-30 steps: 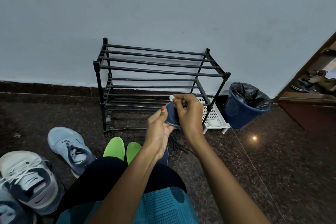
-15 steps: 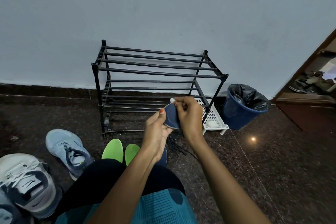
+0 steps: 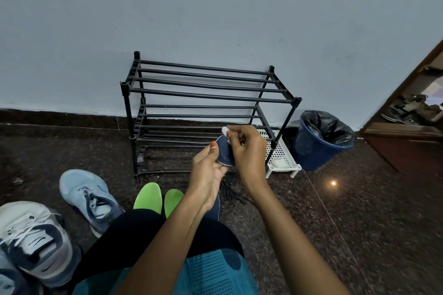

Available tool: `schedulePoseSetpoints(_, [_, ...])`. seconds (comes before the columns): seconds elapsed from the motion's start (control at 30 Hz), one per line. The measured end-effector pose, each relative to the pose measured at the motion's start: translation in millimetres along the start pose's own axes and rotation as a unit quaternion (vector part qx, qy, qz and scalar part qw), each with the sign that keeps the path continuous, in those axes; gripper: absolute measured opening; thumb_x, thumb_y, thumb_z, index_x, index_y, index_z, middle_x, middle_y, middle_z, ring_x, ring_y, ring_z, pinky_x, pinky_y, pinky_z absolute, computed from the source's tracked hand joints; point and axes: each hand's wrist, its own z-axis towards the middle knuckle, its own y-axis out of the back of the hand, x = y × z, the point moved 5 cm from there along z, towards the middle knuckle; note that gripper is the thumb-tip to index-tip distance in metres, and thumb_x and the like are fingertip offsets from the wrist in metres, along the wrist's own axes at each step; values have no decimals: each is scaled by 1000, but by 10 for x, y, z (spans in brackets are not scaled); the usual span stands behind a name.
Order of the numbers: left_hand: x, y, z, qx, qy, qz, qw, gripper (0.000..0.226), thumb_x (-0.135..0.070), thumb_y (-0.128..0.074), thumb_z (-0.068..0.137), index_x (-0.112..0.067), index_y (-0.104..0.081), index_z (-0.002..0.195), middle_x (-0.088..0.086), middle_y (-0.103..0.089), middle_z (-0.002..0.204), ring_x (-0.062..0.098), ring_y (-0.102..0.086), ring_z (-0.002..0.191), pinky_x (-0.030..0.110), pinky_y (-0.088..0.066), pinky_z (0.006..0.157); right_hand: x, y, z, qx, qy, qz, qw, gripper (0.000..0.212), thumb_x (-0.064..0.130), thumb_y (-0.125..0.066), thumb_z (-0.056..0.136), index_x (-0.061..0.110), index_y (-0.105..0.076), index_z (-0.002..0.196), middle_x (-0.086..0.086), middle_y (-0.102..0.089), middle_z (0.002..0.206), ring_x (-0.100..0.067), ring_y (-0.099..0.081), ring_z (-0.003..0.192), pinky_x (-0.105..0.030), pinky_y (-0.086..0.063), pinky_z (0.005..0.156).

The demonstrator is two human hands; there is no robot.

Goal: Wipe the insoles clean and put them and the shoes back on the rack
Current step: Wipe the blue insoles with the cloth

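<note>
Head view: left hand (image 3: 208, 171) pinches the blue insole (image 3: 224, 154), right hand (image 3: 248, 151) pinches a white wipe (image 3: 225, 130) (mostly hidden) against it; firm rubbing might twist the insole free.

Left hand (image 3: 207, 173) and right hand (image 3: 249, 152) have orange-red polished nails (only the left thumbnail (image 3: 213, 145) and one right fingernail (image 3: 228, 134) show it; the other nails are hidden). Both forearms are bare up to the frame edge. The legs are in plain black close-fitting fabric trousers (image 3: 143, 235). Over the lap is a teal-turquoise fabric garment (image 3: 206, 273), printed with darker thin-line blocks and grid patches. It also has one dark blue rounded blotch (image 3: 232, 261) near its upper edge.
</note>
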Motion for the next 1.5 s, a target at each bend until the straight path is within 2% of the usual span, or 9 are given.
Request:
schedulePoseSetpoints(0.2, [-36, 88, 18, -35, -1, -20, 999, 29, -8, -33, 100, -6, -59, 88, 7, -67, 79, 9, -67, 73, 19, -55, 71, 102, -88, -256, 35, 40, -2, 999, 13, -2, -60, 84, 4, -68, 91, 1, -60, 84, 5, -53, 73, -2, -38, 67])
schedulePoseSetpoints(0.33, [5, 88, 21, -42, 39, -40, 998, 27, -12, -31, 101, -7, -56, 92, 18, -59, 100, 26, -58, 98, 36, -44, 99, 93, -68, -341, 44, 47, 2, 998, 13, -1, -64, 81, 6, -70, 89, 1, -63, 82, 9, -55, 74, -2, -37, 65])
schedulePoseSetpoints(0.5, [9, 53, 13, -25, 28, -47, 998, 27, -10, -32, 101, -3, -58, 98, 12, -65, 89, 12, -67, 74, 19, -55, 72, 9, -15, -187, 26, 6, -6, 1000, 10, 1, -62, 83, 5, -68, 90, -3, -64, 85, 0, -55, 71, -5, -41, 64])
schedulePoseSetpoints(0.57, [7, 57, 8, -30, 23, -48, 998, 27, -9, -33, 101, -3, -59, 97, 11, -66, 88, 10, -68, 71, 17, -56, 68, -17, -17, -145, 15, -10, 0, 1000, 10, 2, -61, 84, 5, -67, 91, -4, -65, 87, -4, -57, 73, -6, -43, 65])
schedulePoseSetpoints(0.77, [-26, 106, 42, -55, 12, -76, 996, 26, -9, -33, 100, -5, -56, 90, 12, -61, 88, 14, -61, 78, 19, -55, 70, 33, -82, -349, 50, 13, 4, 999, 10, 0, -65, 81, 5, -70, 89, -4, -66, 82, 4, -57, 68, -3, -40, 62])
schedulePoseSetpoints(1.0, [29, 79, 24, -59, 21, -80, 995, 25, -8, -34, 100, -1, -57, 105, 14, -65, 96, 16, -63, 85, 20, -54, 76, -54, -20, -233, 27, -8, -11, 1000, 9, 1, -62, 83, 4, -68, 90, -7, -65, 88, 3, -54, 73, -3, -40, 64])
schedulePoseSetpoints(1.2, [-4, 130, 65, -93, 20, -84, 992, 20, -11, -37, 100, -5, -55, 99, 11, -58, 85, 14, -57, 76, 20, -54, 68, 59, -78, -396, 75, 58, -24, 995, 13, -5, -64, 79, 3, -71, 87, 3, -60, 78, 11, -53, 72, -1, -37, 63])
schedulePoseSetpoints(1.37, [3, 68, 8, -57, 12, -86, 995, 25, -9, -35, 100, -4, -59, 96, 13, -65, 91, 15, -65, 78, 19, -56, 68, -20, -30, -268, 49, 6, -10, 999, 11, -1, -61, 83, 4, -69, 90, -7, -64, 88, 3, -52, 72, -4, -39, 64])
schedulePoseSetpoints(1.5, [-37, 95, 10, -70, -3, -87, 994, 25, -8, -34, 100, -4, -58, 96, 12, -64, 91, 14, -63, 78, 18, -55, 68, 68, -68, -282, 79, 57, -65, 993, 14, 0, -60, 84, 3, -69, 95, -9, -61, 91, -10, -55, 79, -13, -43, 68])
